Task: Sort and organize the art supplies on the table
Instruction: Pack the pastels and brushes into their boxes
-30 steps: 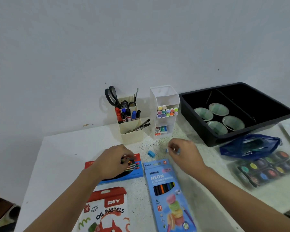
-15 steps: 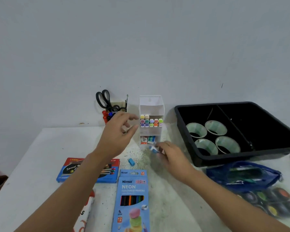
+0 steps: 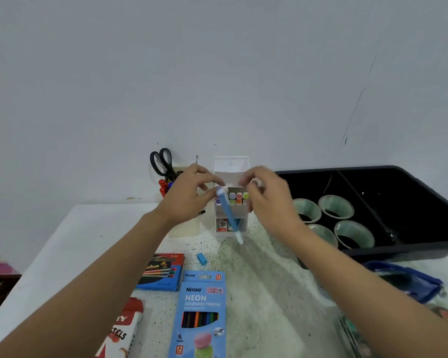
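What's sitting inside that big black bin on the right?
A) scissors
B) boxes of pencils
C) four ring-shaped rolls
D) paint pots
C: four pale green ring-shaped rolls, tape by the look of them, lie in the left compartment of the black bin, while the scissors stand outside it by the wall.

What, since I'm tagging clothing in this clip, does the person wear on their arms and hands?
Nothing that shows. The left hand and right hand are ungloved, with no rings visible, though the right fingertips are blurred. The left forearm and right forearm are bare to the frame's edge: no sleeves, watch or bracelets.
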### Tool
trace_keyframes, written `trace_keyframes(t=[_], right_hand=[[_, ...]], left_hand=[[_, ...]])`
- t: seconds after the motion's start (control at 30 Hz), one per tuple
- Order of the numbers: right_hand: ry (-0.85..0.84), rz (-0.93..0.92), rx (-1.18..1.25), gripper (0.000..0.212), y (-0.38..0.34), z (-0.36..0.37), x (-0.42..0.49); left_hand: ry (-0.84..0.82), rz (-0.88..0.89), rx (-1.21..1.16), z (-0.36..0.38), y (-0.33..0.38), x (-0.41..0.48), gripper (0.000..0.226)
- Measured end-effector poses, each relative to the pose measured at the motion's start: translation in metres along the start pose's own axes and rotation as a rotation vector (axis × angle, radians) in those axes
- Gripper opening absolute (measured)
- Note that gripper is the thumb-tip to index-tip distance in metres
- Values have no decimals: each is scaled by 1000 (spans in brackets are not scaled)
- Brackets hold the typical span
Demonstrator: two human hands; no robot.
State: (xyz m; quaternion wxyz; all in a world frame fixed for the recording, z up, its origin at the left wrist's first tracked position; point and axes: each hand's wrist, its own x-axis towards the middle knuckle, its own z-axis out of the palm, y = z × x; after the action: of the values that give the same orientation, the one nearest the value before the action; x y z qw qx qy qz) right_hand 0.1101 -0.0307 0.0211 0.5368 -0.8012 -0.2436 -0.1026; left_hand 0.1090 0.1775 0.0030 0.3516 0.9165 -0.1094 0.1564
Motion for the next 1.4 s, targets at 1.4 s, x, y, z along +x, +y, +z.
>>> trace_keyframes(t=[1.4], right_hand=[[83,-59,2,5,34,0,-25]], left_hand=[[-18,-11,-92,9,-19,-2,19]])
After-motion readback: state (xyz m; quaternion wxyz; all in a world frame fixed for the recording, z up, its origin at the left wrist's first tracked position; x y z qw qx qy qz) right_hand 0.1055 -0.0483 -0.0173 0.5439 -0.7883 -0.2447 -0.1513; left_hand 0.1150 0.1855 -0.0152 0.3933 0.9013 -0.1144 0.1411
